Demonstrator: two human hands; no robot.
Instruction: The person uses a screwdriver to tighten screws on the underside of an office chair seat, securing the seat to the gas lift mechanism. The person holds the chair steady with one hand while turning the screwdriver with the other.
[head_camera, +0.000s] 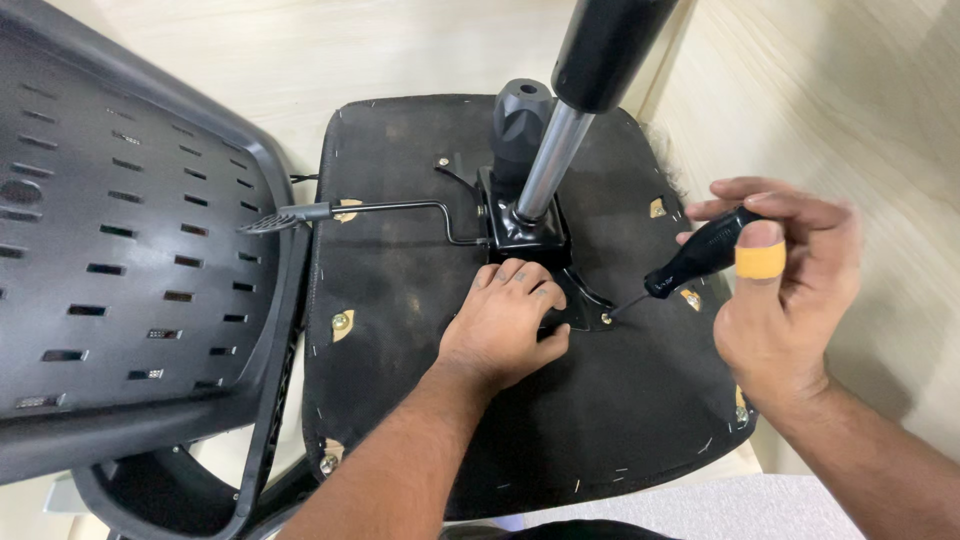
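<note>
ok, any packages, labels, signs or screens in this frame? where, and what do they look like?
None in view: no package, label, sign or screen.
What shows: upturned black chair seat on a pale wood surface.
Black slotted chair back, at left.
Left hand pressed flat on the black mounting plate.
Right hand holding a black-handled screwdriver, tip at a plate screw.
</note>
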